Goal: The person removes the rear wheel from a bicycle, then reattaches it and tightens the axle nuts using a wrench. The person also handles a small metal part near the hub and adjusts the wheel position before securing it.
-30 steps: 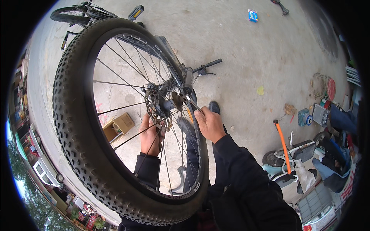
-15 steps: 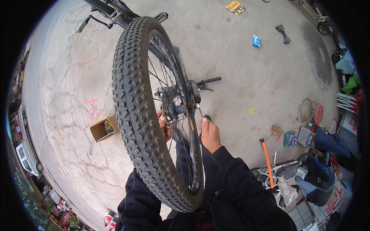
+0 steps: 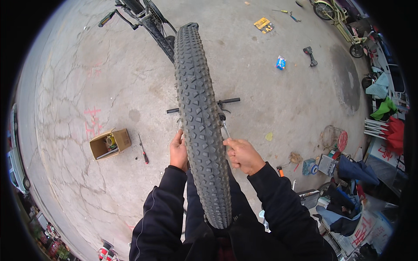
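A knobby black bicycle tyre (image 3: 198,104) rises edge-on in front of me, its wheel mounted on a bicycle whose handlebar (image 3: 229,101) shows low on both sides. My right hand (image 3: 244,155) is closed on a slim silver wrench (image 3: 225,128), whose far end reaches the axle area at the wheel's right. On the left side, my left hand (image 3: 177,150) has its fingers curled in beside the wheel near the hub. The tyre hides the fingertips and whatever they grip. Spokes and hub are also hidden behind the tyre.
An open cardboard box (image 3: 124,138) with tools and tape stands left, beside a screwdriver (image 3: 143,150). A power drill (image 3: 310,56), a blue packet (image 3: 281,63) and a yellow card (image 3: 263,25) lie at the far right. Piled clutter, including a wire basket (image 3: 332,137), lines the right edge.
My view has shifted left over the wheel, so the tyre now appears edge-on and hides the hub. My left hand shows more beside it. The right hand still holds the wrench, its knuckles turned differently.
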